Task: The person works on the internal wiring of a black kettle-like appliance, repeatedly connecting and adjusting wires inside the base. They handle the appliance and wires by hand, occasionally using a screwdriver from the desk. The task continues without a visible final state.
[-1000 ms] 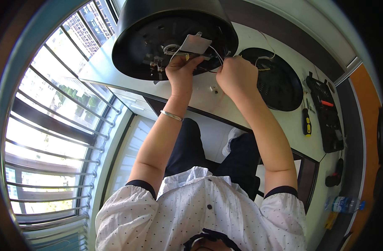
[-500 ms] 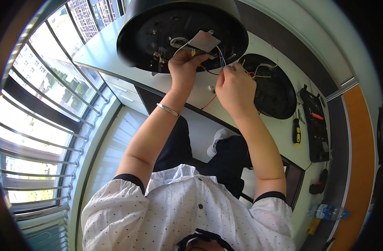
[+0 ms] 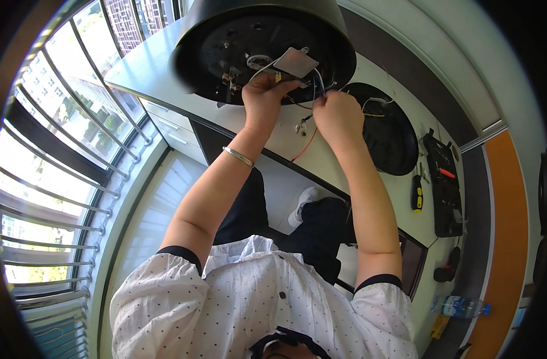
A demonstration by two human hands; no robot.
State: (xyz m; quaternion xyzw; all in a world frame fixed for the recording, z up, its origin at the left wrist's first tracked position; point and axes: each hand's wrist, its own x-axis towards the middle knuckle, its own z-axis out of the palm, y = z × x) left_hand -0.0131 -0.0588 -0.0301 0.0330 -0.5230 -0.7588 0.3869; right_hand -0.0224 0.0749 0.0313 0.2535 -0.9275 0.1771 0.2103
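Observation:
A large black round lamp housing [image 3: 225, 42] lies on the white desk [image 3: 145, 69] with its open inside facing me. A small grey rectangular module [image 3: 295, 61] with several wires sits at its near rim. My left hand [image 3: 263, 99], a bracelet on its wrist, grips the wiring just below that module. My right hand [image 3: 336, 116] is closed on thin coloured wires [image 3: 314, 84] beside it. An orange wire [image 3: 306, 143] hangs down under my right hand.
A second black round plate [image 3: 390, 137] with loose wires lies to the right. Further right are a yellow-handled screwdriver [image 3: 416, 194] and a black tool case [image 3: 444, 179]. A water bottle [image 3: 459, 306] lies at lower right. Barred windows [image 3: 52, 149] fill the left side.
Both hands have stayed at the housing's rim. My right hand has moved closer to the left hand and the grey module. The view has shifted slightly.

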